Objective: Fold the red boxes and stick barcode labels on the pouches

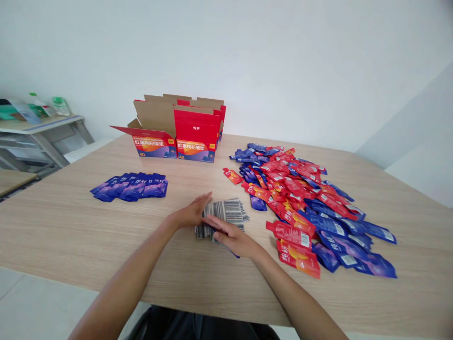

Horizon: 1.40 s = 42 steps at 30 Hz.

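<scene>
A grey, black and white striped cloth [230, 212] lies bunched on the table in front of me. My left hand [193, 212] is at its left edge, fingers stretched along the cloth and the thumb side against it. Across the near part of the cloth is my right hand [231, 235], with a blue pouch under its fingers and palm. Only small parts of that pouch show, such as a corner below the palm; the rest is hidden by the hand and cloth.
Several blue pouches [132, 186] lie overlapped in a row at left. A large loose pile of red and blue pouches [293, 186] covers the right side. Red printed cartons [196, 137] with raised flaps stand at the back. A side desk [42, 123] holds bottles.
</scene>
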Tool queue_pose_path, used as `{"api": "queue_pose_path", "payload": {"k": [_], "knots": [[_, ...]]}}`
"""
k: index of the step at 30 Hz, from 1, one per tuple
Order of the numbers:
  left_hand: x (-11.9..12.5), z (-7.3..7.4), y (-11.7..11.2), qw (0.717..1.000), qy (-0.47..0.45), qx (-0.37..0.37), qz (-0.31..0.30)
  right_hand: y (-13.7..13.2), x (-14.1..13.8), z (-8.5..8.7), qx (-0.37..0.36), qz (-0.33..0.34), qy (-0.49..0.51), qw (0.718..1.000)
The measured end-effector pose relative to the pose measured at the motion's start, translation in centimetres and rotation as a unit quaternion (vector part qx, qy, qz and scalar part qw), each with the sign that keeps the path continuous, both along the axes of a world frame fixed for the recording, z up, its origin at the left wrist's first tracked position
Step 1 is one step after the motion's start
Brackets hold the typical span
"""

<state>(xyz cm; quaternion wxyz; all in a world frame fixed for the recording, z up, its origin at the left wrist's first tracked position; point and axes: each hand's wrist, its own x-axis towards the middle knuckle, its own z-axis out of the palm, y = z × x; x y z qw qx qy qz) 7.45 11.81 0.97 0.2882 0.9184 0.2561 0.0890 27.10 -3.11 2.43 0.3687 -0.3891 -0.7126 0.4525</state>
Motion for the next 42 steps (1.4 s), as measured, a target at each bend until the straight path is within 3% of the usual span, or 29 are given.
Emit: {"api": "queue_pose_path", "payload": {"k": [3, 7, 9, 11, 14, 16, 19, 21, 23, 25, 26, 29, 33, 36, 39, 42], "knots": [[0.1, 0.6, -0.3, 1.0, -0.001, -0.016, -0.002, 0.9, -0.3, 0.1, -0.061, -0.048, 0.157, 0.985], [1.9, 2.4, -2.6, 0.986, -0.133, -0.105, -0.001, 2.4, 1.0, -0.6, -0.087, -0.212, 0.273, 0.934], [3.4, 3.0, -4.6, 0.943, -0.23, -0.24, 0.024, 2.9, 1.9, -1.0, -0.084, -0.272, 0.296, 0.912], [4.8, 3.1, -6.6, 0.874, -0.278, -0.392, 0.075, 3.2, 2.3, -1.3, -0.074, -0.306, 0.303, 0.899], [6.2, 2.6, -8.1, 0.82, -0.295, -0.483, 0.089, 3.5, 2.3, -1.3, -0.035, -0.338, 0.277, 0.899], [6.2, 2.4, -7.4, 0.834, -0.317, -0.43, 0.14, 3.6, 2.7, -1.0, 0.011, -0.358, 0.234, 0.904], [4.4, 3.0, -4.4, 0.862, -0.328, -0.256, 0.29, 3.6, 5.0, -0.5, 0.117, -0.424, 0.055, 0.896], [1.9, 4.1, -1.8, 0.855, -0.332, -0.186, 0.352, 3.5, 7.2, -0.3, 0.176, -0.464, -0.139, 0.857], [-1.2, 5.2, 0.5, 0.845, -0.319, -0.098, 0.417, 3.3, 9.1, -0.2, 0.177, -0.477, -0.29, 0.811], [-4.1, 5.9, 2.2, 0.833, -0.166, 0.115, 0.514, 3.0, 10.2, -0.2, 0.139, -0.473, -0.391, 0.777], [-5.3, 5.9, 2.9, 0.822, -0.096, 0.169, 0.534, 2.8, 10.4, -0.1, 0.117, -0.471, -0.429, 0.762], [-7.7, 5.2, 4.3, 0.821, 0.033, 0.22, 0.527, 2.4, 10.4, 0.1, 0.071, -0.451, -0.508, 0.73], [-8.7, 3.7, 5.1, 0.808, 0.074, 0.26, 0.523, 2.2, 10.4, 0.2, 0.053, -0.404, -0.539, 0.737], [-8.8, 3.1, 5.1, 0.797, 0.045, 0.308, 0.518, 2.1, 10.6, 0.4, 0.055, -0.368, -0.551, 0.747], [-8.1, 3.1, 4.9, 0.793, -0.024, 0.341, 0.505, 2.0, 10.5, 1.2, 0.065, -0.37, -0.564, 0.735], [-5.9, 2.6, 4.3, 0.831, -0.118, 0.326, 0.434, 1.9, 10.0, 2.3, 0.092, -0.421, -0.547, 0.717]]}}
